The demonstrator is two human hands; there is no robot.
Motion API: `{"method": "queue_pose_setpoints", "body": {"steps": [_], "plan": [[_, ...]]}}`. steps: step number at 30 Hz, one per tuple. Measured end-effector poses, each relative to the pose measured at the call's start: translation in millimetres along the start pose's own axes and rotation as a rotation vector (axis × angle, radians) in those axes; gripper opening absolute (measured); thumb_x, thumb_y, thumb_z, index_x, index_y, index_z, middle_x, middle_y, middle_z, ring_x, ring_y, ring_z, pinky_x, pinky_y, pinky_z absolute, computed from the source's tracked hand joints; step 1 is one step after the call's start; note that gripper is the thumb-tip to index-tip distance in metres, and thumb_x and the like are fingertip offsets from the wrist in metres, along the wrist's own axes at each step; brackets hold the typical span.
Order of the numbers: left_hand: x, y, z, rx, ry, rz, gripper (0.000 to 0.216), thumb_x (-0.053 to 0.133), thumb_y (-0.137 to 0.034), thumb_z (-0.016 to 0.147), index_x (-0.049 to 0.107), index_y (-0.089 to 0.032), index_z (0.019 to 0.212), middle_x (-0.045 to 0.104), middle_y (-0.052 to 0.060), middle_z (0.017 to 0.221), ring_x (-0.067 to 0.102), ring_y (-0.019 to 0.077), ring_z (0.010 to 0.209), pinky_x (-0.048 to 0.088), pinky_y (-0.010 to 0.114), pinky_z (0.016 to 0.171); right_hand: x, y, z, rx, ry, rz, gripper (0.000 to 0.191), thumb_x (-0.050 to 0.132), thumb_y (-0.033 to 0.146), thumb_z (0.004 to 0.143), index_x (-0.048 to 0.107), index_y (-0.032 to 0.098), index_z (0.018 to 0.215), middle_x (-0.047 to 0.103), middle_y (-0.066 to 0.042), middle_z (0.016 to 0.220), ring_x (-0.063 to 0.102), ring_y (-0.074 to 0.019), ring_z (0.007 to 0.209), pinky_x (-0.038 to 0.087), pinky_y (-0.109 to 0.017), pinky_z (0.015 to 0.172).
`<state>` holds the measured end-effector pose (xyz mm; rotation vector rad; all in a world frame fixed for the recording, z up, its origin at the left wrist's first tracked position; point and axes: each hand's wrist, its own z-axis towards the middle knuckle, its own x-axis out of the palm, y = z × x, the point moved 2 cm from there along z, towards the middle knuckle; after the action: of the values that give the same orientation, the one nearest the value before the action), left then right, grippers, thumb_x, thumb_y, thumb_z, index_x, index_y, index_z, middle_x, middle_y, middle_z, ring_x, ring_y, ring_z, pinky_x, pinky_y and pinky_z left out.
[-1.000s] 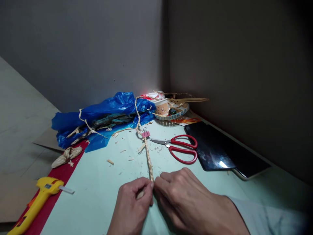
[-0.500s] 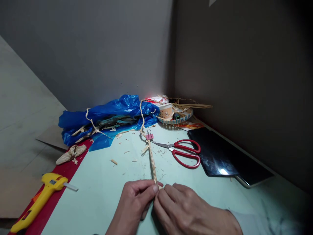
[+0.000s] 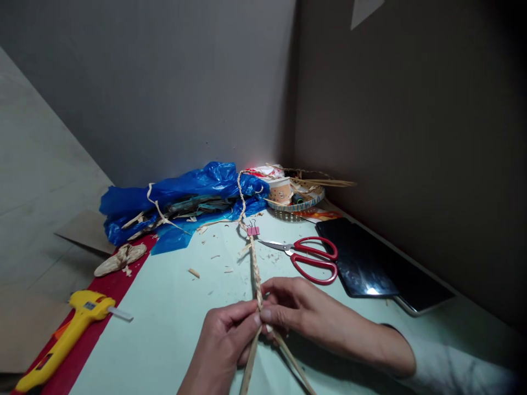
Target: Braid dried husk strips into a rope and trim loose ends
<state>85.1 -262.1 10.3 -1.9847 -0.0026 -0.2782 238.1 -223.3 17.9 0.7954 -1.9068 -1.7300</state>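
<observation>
A thin braided straw cord [image 3: 256, 271] runs across the pale green table from a pink binder clip [image 3: 252, 230] toward me. My left hand [image 3: 224, 343] and my right hand [image 3: 294, 312] meet at the cord's near end, both pinched on it. Below my fingers the loose straw strands [image 3: 288, 356] fan out toward the table's front edge. Beyond the clip the cord climbs onto a blue plastic bag [image 3: 185, 197].
Red-handled scissors [image 3: 310, 255] lie right of the cord, beside a dark tablet [image 3: 370, 263]. A paper cup sits in a shallow basket [image 3: 294, 195] in the corner. A yellow glue gun [image 3: 61, 340] lies on a red strip at the left; straw scraps litter the table.
My hands have lifted a little and moved up the cord. The right hand has reached further left over it, and the loose strands now show below my fingers.
</observation>
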Motion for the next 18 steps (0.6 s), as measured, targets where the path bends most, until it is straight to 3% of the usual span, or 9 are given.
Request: {"method": "queue_pose_setpoints", "body": {"steps": [3, 6, 8, 11, 15, 18], "plan": [[-1.0, 3.3, 1.3, 0.001, 0.029, 0.020, 0.037, 0.075, -0.041, 0.071, 0.077, -0.015, 0.097, 0.060, -0.001, 0.055, 0.047, 0.0114, 0.052, 0.037, 0.023, 0.056, 6.7, -4.7, -1.9, 0.054, 0.053, 0.109, 0.030, 0.061, 0.045, 0.087, 0.058, 0.015, 0.089, 0.059, 0.001, 0.074, 0.060, -0.0133, 0.065, 0.046, -0.024, 0.062], [-2.9, 6.2, 1.1, 0.008, 0.005, 0.105, 0.043, 0.072, -0.046, 0.073, 0.075, -0.014, 0.101, 0.064, 0.001, 0.059, 0.047, 0.0117, 0.052, 0.032, 0.022, 0.051, 5.9, -3.4, -4.8, 0.050, 0.069, 0.073, 0.030, 0.062, 0.045, 0.086, 0.057, 0.016, 0.082, 0.053, 0.003, 0.072, 0.056, -0.0104, 0.059, 0.044, -0.020, 0.057], [-3.7, 6.8, 0.2, 0.034, -0.033, 0.115, 0.043, 0.073, -0.047, 0.072, 0.075, -0.013, 0.098, 0.068, 0.004, 0.067, 0.053, 0.0142, 0.059, 0.038, 0.024, 0.056, 3.1, -1.9, -5.5, 0.033, 0.101, 0.053, 0.027, 0.061, 0.042, 0.087, 0.057, 0.016, 0.080, 0.051, 0.003, 0.072, 0.053, -0.0088, 0.057, 0.043, -0.019, 0.055], [-3.9, 8.5, -0.8, 0.052, -0.087, 0.092, 0.041, 0.076, -0.045, 0.069, 0.074, -0.012, 0.094, 0.069, 0.005, 0.070, 0.059, 0.0173, 0.069, 0.043, 0.026, 0.064, -1.9, 0.2, -5.2, -0.005, 0.145, 0.047, 0.019, 0.058, 0.034, 0.089, 0.058, 0.016, 0.083, 0.056, 0.002, 0.077, 0.052, -0.0080, 0.057, 0.043, -0.019, 0.056], [-2.4, 12.8, -1.2, 0.026, -0.150, 0.077, 0.044, 0.078, -0.047, 0.066, 0.068, -0.015, 0.095, 0.065, 0.001, 0.066, 0.051, 0.0109, 0.055, 0.029, 0.020, 0.047, -6.0, 3.0, -5.1, -0.008, 0.150, -0.018, 0.016, 0.051, 0.028, 0.093, 0.061, 0.016, 0.091, 0.062, 0.000, 0.084, 0.055, -0.0079, 0.057, 0.044, -0.019, 0.056], [0.8, 12.9, -1.6, 0.085, -0.180, 0.080, 0.043, 0.078, -0.047, 0.066, 0.064, -0.016, 0.092, 0.065, 0.001, 0.064, 0.057, 0.0138, 0.062, 0.032, 0.020, 0.049, -6.4, 6.1, -5.6, -0.045, 0.069, -0.229, 0.020, 0.047, 0.023, 0.093, 0.065, 0.016, 0.095, 0.064, 0.000, 0.080, 0.056, -0.0106, 0.062, 0.043, -0.020, 0.059]]}}
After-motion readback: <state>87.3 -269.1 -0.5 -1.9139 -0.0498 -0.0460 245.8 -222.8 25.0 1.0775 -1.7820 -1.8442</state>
